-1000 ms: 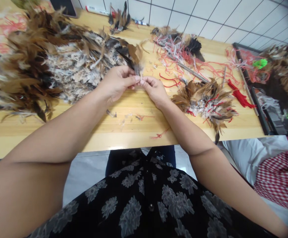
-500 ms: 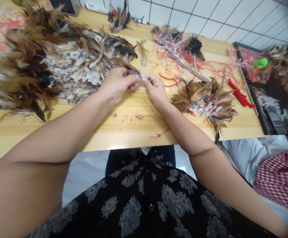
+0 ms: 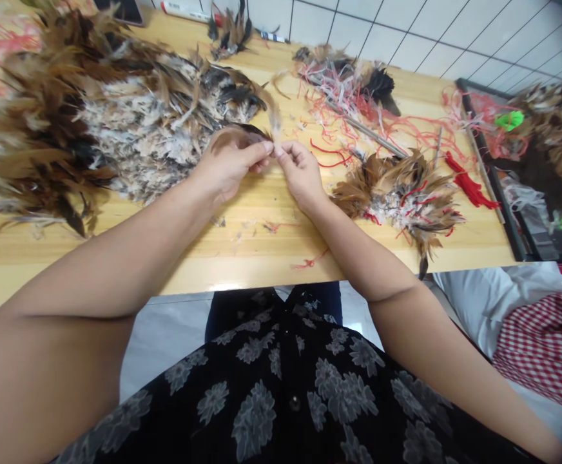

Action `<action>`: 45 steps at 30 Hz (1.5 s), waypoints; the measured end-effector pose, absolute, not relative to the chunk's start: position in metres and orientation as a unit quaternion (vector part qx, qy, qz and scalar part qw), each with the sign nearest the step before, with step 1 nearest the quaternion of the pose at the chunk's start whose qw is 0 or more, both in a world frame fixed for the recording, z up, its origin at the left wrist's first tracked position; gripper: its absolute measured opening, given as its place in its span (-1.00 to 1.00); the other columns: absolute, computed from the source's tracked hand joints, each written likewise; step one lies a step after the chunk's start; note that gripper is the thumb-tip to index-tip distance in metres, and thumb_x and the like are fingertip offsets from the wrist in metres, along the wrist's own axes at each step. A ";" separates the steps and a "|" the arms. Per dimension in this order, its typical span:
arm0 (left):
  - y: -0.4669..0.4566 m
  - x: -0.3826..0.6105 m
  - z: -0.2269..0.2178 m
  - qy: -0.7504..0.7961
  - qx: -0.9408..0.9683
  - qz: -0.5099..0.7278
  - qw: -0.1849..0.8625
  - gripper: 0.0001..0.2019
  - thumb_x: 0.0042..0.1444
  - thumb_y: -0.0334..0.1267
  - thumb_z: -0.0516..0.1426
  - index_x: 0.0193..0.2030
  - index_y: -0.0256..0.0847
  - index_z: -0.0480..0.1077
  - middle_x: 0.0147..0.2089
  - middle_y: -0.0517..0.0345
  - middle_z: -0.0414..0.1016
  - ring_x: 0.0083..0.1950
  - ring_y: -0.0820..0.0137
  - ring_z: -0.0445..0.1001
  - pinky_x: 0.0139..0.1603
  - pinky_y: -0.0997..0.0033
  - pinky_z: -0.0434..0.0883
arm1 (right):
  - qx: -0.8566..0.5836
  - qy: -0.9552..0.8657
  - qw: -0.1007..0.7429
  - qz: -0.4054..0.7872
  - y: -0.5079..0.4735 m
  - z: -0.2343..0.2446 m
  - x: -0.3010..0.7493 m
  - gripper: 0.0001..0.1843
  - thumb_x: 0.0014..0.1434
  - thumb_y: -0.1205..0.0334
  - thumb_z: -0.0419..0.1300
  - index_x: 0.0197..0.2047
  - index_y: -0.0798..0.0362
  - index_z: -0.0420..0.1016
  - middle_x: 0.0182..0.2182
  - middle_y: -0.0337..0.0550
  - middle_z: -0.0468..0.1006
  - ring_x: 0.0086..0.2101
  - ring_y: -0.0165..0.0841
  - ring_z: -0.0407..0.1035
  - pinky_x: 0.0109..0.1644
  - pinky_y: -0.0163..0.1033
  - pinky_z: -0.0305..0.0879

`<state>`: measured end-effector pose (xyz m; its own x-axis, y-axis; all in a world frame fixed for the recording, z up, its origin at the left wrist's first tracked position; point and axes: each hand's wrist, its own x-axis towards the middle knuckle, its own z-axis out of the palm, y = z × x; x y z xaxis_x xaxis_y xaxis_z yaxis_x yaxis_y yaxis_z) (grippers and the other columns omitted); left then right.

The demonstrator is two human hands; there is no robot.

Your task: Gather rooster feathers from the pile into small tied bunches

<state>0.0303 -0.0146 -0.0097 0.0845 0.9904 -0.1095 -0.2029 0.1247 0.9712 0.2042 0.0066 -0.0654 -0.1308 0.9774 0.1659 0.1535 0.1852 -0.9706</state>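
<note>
Thumb and fingers of my left hand (image 3: 237, 158) pinch a dark feather (image 3: 253, 131) whose shaft points to the right. Close beside it, my right hand (image 3: 301, 169) pinches the base of a pale brown feather (image 3: 273, 113) that stands up from the fingertips. The two hands nearly touch over the wooden table. Left of them spreads a large heap of brown and black feathers (image 3: 140, 129) with white fluffy bases. A smaller feather pile (image 3: 401, 196), tied with bits of red string, lies right of my right forearm.
Pink and white strings (image 3: 334, 84) tangle at the back, by a thin rod (image 3: 372, 135). Red strings (image 3: 469, 183) lie near a black-edged tray (image 3: 491, 174) of feathers. Along the tiled wall are a marker (image 3: 184, 11), a phone (image 3: 121, 9) and a small feather bunch (image 3: 232, 32).
The pale feather has tilted, its tip swinging leftward toward the heap. The dark feather has shifted slightly in my left hand. Both hands stay almost in place.
</note>
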 end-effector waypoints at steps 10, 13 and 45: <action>-0.008 0.025 -0.014 0.436 0.441 0.502 0.603 -0.54 0.38 -0.48 0.72 -0.10 -0.19 0.53 -0.31 0.31 0.56 0.02 0.32 0.60 0.04 0.33 0.39 | -0.442 -0.625 0.447 0.463 0.010 -0.063 0.203 -0.41 0.50 -0.39 0.56 -0.18 -0.08 0.53 -0.12 -0.17 0.76 0.03 -0.24 0.62 0.28 -0.13 0.66; -0.004 0.023 -0.018 0.438 0.443 0.496 0.605 -0.47 0.35 -0.41 0.78 -0.13 -0.18 0.49 -0.32 0.32 0.54 0.00 0.35 0.56 0.02 0.35 0.39 | -0.438 -0.622 0.447 0.470 0.009 -0.061 0.202 -0.39 0.46 -0.40 0.59 -0.21 -0.10 0.50 -0.13 -0.17 0.77 0.05 -0.24 0.63 0.29 -0.14 0.66; 0.015 -0.010 -0.026 0.380 0.526 0.414 0.638 -0.35 0.01 0.19 0.89 -0.21 -0.06 0.64 -0.33 0.21 0.69 0.01 0.08 0.78 0.09 0.11 0.69 | -0.353 -0.580 0.421 0.602 -0.003 -0.034 0.216 -0.25 0.02 -0.49 0.83 -0.15 0.00 0.84 -0.12 -0.19 0.91 -0.02 -0.30 0.72 0.26 -0.20 0.74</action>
